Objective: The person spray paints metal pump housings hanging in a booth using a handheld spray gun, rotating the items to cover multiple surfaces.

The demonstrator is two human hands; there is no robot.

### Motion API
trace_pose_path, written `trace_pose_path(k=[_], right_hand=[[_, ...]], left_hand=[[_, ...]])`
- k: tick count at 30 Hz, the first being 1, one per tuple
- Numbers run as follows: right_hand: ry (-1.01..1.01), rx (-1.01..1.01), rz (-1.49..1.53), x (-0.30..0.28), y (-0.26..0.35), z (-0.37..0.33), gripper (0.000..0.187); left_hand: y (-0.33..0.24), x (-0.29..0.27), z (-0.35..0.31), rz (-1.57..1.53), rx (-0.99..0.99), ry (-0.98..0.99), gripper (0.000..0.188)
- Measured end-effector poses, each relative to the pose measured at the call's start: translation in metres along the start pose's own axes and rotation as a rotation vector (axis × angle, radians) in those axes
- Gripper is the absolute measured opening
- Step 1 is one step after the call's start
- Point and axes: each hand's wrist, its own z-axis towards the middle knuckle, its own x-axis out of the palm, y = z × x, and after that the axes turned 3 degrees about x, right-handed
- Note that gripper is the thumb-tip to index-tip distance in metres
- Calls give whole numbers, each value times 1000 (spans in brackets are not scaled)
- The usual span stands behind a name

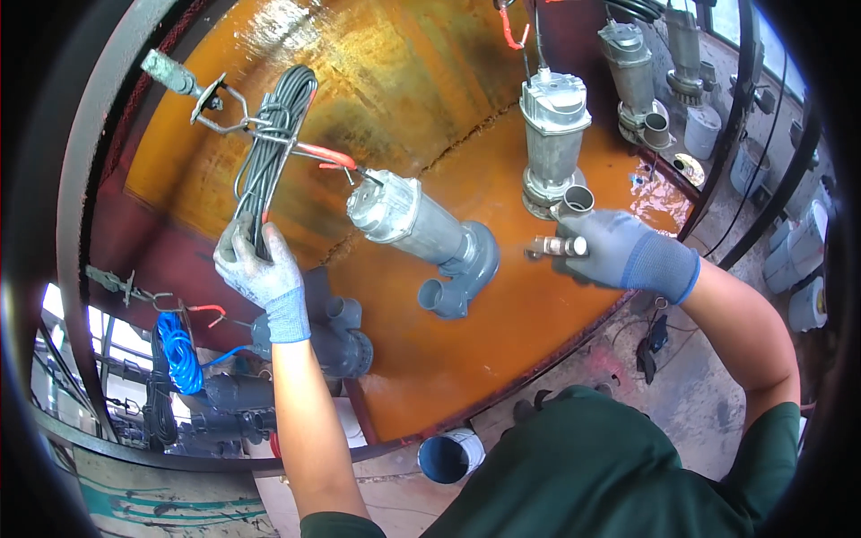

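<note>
My left hand (260,269), in a grey knit glove, is closed round the lower end of a coiled dark cable (276,125). The coil hangs at a metal hook (235,112) with a red strap beside it. From there the line runs to a silver submersible pump (408,224), which hangs tilted between my hands; its lower casing and outlet are blue-grey. My right hand (619,255), gloved too, grips what looks like a metal spray gun (558,247), mostly hidden by the fingers. Its metal front points left toward the pump, apart from it.
Another silver pump (553,134) hangs just beyond my right hand. More pumps (632,76) hang at the far right. Dark painted pumps (332,345) and a blue cable coil (179,352) are at left. Behind stands an orange-stained panel (430,81). A bucket (451,455) stands near my feet.
</note>
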Motion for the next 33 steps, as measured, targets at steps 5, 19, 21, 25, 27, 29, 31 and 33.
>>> trace_pose_path(k=[5,19,21,25,27,29,31,33], right_hand=[[-82,-104,-25,6,5,7,36],[108,-89,-78,20,21,-9,29],[-38,-112,-89,32,0,-6,30],[-315,-131,-109,41,-20,-7,30],[-258,-138,-34,42,-24,-12,29],[-147,-138,14,42,-15,-22,30],[28,-92,40,39,0,-27,30],[-107,-137,12,49,-9,-23,30]], left_hand=[[8,5,0,-55,3,9,35],[43,44,15,-122,62,29,35],[45,57,21,-177,26,44,33],[66,71,33,-230,86,133,41],[67,71,40,-318,77,203,48],[50,62,42,-408,-45,153,51],[28,40,42,-378,-54,29,51],[-1,23,52,-371,12,-46,52]])
